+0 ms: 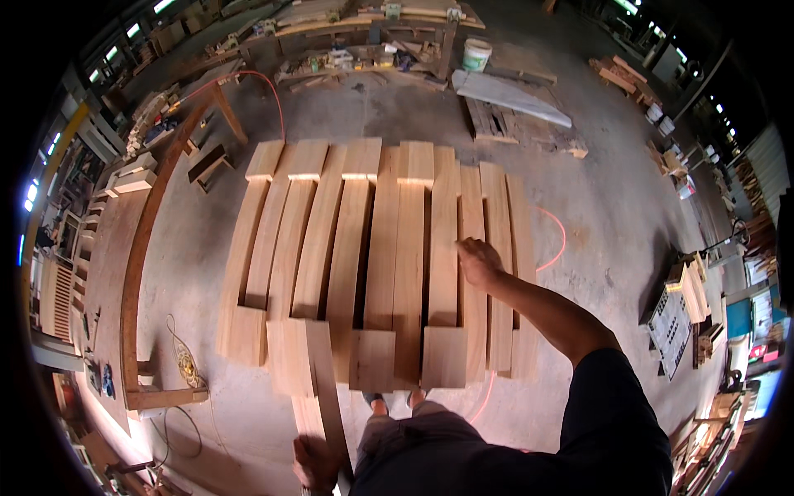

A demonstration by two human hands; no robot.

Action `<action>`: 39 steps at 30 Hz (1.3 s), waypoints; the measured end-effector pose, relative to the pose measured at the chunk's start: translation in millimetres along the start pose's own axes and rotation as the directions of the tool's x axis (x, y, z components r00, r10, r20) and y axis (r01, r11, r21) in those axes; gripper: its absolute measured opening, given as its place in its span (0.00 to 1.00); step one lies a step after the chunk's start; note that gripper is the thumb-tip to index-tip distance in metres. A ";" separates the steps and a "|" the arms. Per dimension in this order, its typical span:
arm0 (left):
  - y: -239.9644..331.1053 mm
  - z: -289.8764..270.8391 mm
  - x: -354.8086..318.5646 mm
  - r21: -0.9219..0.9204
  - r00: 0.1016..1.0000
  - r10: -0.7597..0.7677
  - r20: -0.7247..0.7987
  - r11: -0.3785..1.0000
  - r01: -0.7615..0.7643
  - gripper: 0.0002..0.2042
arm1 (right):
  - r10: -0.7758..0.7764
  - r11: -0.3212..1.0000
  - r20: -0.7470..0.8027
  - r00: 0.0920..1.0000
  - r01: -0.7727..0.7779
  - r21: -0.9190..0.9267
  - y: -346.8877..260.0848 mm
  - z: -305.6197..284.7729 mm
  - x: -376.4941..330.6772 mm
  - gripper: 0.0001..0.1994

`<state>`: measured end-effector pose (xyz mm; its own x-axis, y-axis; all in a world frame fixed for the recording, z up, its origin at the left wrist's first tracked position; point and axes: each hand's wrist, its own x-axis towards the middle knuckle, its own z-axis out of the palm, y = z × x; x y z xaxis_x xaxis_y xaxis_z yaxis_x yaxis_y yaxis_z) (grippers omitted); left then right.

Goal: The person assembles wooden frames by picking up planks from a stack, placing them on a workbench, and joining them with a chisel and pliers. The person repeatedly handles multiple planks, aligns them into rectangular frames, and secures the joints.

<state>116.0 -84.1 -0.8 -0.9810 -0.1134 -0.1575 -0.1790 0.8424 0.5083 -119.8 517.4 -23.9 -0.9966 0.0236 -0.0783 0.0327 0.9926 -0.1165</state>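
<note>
The person's left hand (314, 463), at about seven o'clock, lies against the near part of a long board (329, 413), its fingers curled and seemingly clamped on the left edge. That board is pale wood, one side in shadow, and it reaches beyond the near end of the stack toward the person's waist. The right hand (480, 263) is just off the centre toward three o'clock, above the row of pale boards (409, 248). Its fingers are bent, thumb and forefinger close together beside a board's edge; whether they clamp on it cannot be told. The boards fill the middle, side by side and running from twelve to six o'clock, with squarish wooden pieces on several of their far and near ends. Their visible faces show plain grain.

Just before one o'clock, well beyond the boards, stands a white bucket (476, 54) with a green label, its print too small to read. A grey slab (513, 97) lies near it at one o'clock. Toward four o'clock, small red and pink patches (758, 352) by the rim may be packaging or a sign, too blurred to read. A workbench (112, 248) with a brown edge runs along nine o'clock, a yellowish coil of cord (186, 364) lies at eight, and an orange hose (556, 227) curves at three.
</note>
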 end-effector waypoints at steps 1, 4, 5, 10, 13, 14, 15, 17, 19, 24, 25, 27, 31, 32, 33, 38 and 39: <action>50.5 -26.9 15.9 -0.043 0.985 -0.142 0.100 0.988 0.147 0.34 | 0.145 0.988 0.103 0.984 -0.150 0.042 -11.2 -3.8 -13.7 0.26; 61.8 -36.1 31.1 -0.073 0.991 -0.066 0.118 0.995 0.075 0.27 | 0.364 0.881 0.080 0.928 -0.371 0.293 -28.4 32.8 -64.9 0.33; 59.5 -37.7 41.1 -0.123 0.993 0.068 0.101 0.991 -0.055 0.35 | 0.393 0.823 0.167 0.904 -0.427 0.374 -30.4 42.0 -83.7 0.33; 95.5 -53.9 93.1 -0.113 0.967 0.202 0.153 0.976 -0.186 0.38 | 0.474 0.581 0.332 0.815 -0.573 0.577 -66.0 53.4 -128.7 0.40; 132.9 -56.9 121.8 -0.179 0.935 0.326 0.139 0.937 -0.300 0.39 | 0.443 0.540 0.349 0.826 -0.557 0.632 -91.5 57.0 -122.3 0.51; 143.0 -58.3 129.3 -0.167 0.924 0.347 0.160 0.932 -0.321 0.40 | 0.413 0.585 0.323 0.851 -0.520 0.622 -106.8 48.0 -121.1 0.55; 152.5 -57.7 138.1 -0.162 0.908 0.374 0.188 0.924 -0.347 0.41 | 0.391 0.627 0.296 0.871 -0.488 0.608 -121.8 39.0 -121.8 0.58; 177.2 -55.7 151.8 -0.169 0.873 0.456 0.172 0.887 -0.430 0.41 | 0.518 0.684 0.370 0.771 -0.633 0.361 -147.1 23.7 -120.4 0.66; 197.6 -48.9 159.7 -0.171 0.847 0.497 0.189 0.866 -0.470 0.41 | 0.535 0.700 0.421 0.733 -0.663 0.265 -155.3 10.8 -120.4 0.67; 241.7 -33.2 187.0 -0.136 0.780 0.570 0.259 0.821 -0.555 0.45 | 0.544 0.710 0.342 0.766 -0.637 0.299 -158.9 47.0 -125.1 0.73; 250.7 -29.0 192.3 -0.170 0.760 0.599 0.254 0.801 -0.575 0.45 | 0.542 0.714 0.347 0.766 -0.637 0.291 -165.3 47.5 -126.8 0.72; 273.4 -26.8 195.0 -0.116 0.781 0.542 0.310 0.837 -0.535 0.45 | 0.543 0.712 0.350 0.763 -0.640 0.289 -174.2 47.0 -132.2 0.71; 298.6 -9.0 202.3 -0.075 0.765 0.534 0.359 0.834 -0.547 0.40 | 0.510 0.728 0.312 0.802 -0.595 0.340 -173.8 28.5 -140.0 0.69; 309.8 -6.8 201.5 -0.026 0.751 0.545 0.373 0.815 -0.578 0.38 | 0.519 0.724 0.282 0.807 -0.591 0.357 -172.6 25.9 -142.0 0.69; 319.7 -2.3 203.3 -0.034 0.742 0.553 0.379 0.810 -0.586 0.38 | 0.524 0.720 0.277 0.806 -0.592 0.361 -169.8 22.4 -141.9 0.68; 336.7 24.5 203.8 -0.054 0.674 0.642 0.365 0.737 -0.673 0.35 | 0.466 0.821 -0.077 0.881 -0.398 0.409 -161.6 8.2 -171.7 0.57; 339.6 27.9 202.6 -0.076 0.646 0.679 0.347 0.708 -0.702 0.35 | 0.429 0.849 -0.216 0.877 -0.310 0.428 -154.5 2.4 -180.2 0.53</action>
<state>-141.4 193.7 116.3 -0.7297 0.6819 -0.0507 0.5567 0.6354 0.5351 54.8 359.5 5.8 -0.8763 0.4723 0.0952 0.3688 0.7847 -0.4983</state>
